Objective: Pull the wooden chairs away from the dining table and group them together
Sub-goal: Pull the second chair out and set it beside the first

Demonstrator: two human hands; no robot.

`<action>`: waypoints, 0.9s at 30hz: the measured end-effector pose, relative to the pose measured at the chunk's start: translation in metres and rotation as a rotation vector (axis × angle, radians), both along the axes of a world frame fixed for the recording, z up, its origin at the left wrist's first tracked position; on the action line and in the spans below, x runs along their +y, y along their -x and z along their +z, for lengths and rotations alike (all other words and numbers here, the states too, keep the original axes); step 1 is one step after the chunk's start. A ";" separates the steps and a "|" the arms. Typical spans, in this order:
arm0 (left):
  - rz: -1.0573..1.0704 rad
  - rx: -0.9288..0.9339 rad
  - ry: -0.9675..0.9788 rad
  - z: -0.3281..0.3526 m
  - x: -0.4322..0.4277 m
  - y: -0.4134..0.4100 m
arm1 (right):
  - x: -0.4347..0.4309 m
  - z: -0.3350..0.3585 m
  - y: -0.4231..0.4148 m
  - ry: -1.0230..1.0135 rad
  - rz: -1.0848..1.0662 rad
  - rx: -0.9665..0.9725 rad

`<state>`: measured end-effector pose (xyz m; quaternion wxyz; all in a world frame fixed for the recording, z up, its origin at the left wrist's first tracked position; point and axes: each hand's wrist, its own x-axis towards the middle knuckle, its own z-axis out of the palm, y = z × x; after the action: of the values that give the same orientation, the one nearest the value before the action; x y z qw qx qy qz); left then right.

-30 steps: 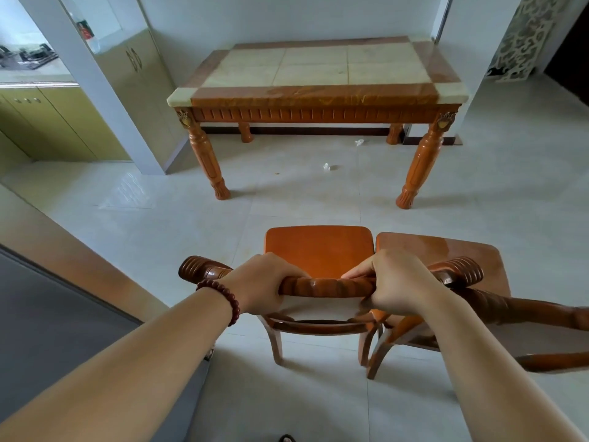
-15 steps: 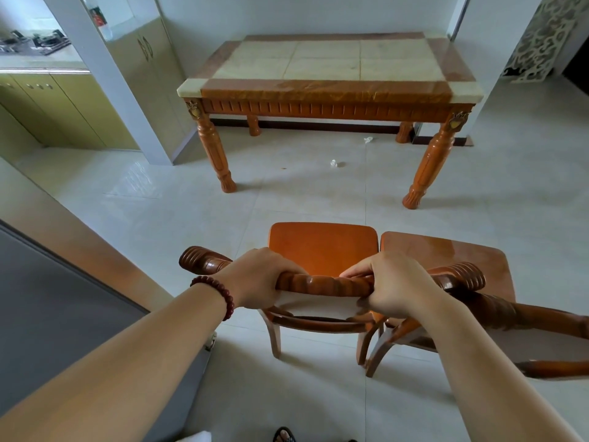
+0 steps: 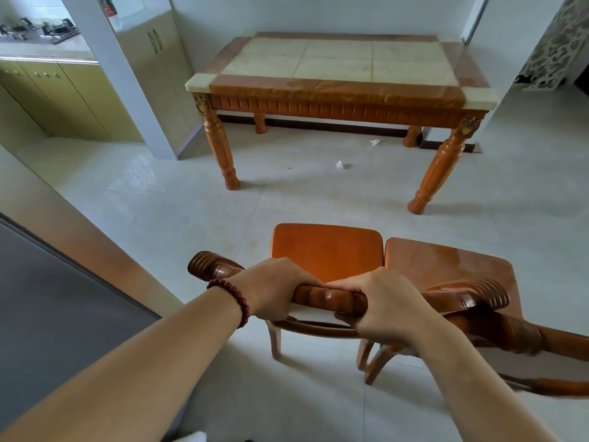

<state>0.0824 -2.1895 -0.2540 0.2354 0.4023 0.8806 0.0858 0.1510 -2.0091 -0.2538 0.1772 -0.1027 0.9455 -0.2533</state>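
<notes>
Both bare forearms reach forward and down, the left hand (image 3: 276, 290) with a dark red bead bracelet (image 3: 232, 300) at its wrist, the right hand (image 3: 384, 306) just beside it, each curled knuckles-up with fingers wrapped tight over one rail, thumbs nearly touching.

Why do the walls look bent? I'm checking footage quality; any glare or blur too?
Head view: wide-angle distortion bows the pillar and table edges; window glare shines on the floor and right chair seat; the right chair's backrest smears at the frame edge; both hands stay sharp.
</notes>
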 end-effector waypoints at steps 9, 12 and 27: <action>-0.090 -0.030 0.037 0.002 -0.057 0.015 | -0.063 -0.001 0.001 0.045 -0.063 -0.028; -0.132 -0.020 -0.006 0.001 -0.057 0.011 | -0.062 0.006 -0.004 0.053 -0.127 -0.055; -0.144 -0.010 -0.105 -0.011 -0.036 -0.021 | -0.038 0.009 -0.042 0.073 -0.306 -0.034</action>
<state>0.1033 -2.2253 -0.2652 0.2240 0.4759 0.8424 0.1168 0.1933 -2.0471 -0.2445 0.1485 0.0406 0.9370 -0.3134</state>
